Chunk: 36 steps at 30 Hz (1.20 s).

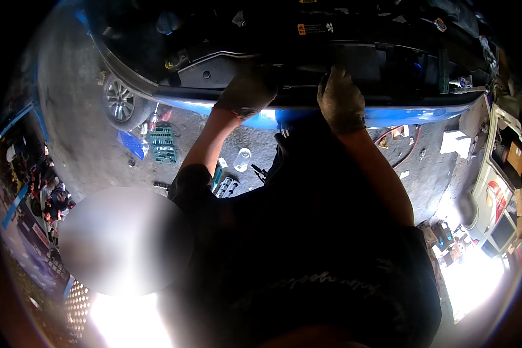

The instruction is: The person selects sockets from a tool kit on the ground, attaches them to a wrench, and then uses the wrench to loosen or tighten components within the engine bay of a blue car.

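Observation:
Both my hands wear grey-brown work gloves and reach over the front edge of a blue car [182, 105], into its dark engine bay. My right hand [341, 100] is closed, its fingers curled, at the right end of a thin shiny metal rod [301, 86]. The rod lies crosswise between my hands, just behind the blue edge. My left hand [248, 93] is near the rod's other end, back of the hand up. Its fingers sink into shadow, so their grip is hidden. A black panel [206, 75] lies beyond my left hand.
On the floor at the left lie a green socket set case [163, 144], a blue object [133, 145] and a wheel [120, 103] on a car. A clear round container [242, 159] stands below my left forearm. A red hose [410, 152] and white paper [455, 144] lie right.

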### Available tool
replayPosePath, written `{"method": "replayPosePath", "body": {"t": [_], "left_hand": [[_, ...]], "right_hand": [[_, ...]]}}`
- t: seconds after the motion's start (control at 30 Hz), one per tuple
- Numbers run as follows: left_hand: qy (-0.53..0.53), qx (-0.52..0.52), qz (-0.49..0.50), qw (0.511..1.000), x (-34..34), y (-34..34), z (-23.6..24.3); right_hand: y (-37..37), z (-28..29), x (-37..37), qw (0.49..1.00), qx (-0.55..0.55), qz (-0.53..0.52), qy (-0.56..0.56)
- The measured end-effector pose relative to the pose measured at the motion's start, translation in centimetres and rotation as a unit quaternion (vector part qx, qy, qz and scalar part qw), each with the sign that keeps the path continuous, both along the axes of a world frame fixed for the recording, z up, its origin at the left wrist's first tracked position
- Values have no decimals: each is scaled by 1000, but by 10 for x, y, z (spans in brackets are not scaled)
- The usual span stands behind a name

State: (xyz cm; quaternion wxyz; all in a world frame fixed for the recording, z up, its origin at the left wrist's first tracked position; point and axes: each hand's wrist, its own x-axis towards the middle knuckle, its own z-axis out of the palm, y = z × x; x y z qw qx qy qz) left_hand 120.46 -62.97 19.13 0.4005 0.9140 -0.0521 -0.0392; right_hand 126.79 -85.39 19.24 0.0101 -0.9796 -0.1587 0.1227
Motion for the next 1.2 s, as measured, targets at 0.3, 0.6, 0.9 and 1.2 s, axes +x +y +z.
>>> {"method": "replayPosePath", "body": {"t": [0.3,0.6,0.9,1.2], "left_hand": [[147,-343,18,928,-2,-8,-42],[-57,161,-57,984,-9,-54,-16],[169,170,-120,963,6,-40,1],[187,-484,266,813,-44,-27,34]], "right_hand": [[-70,-30,35,914,174,304,-206],[-71,-22,48,690,652,-108,296],[-30,-11,19,964,140,216,-69],[-20,52,36,798,467,-16,381]]}}
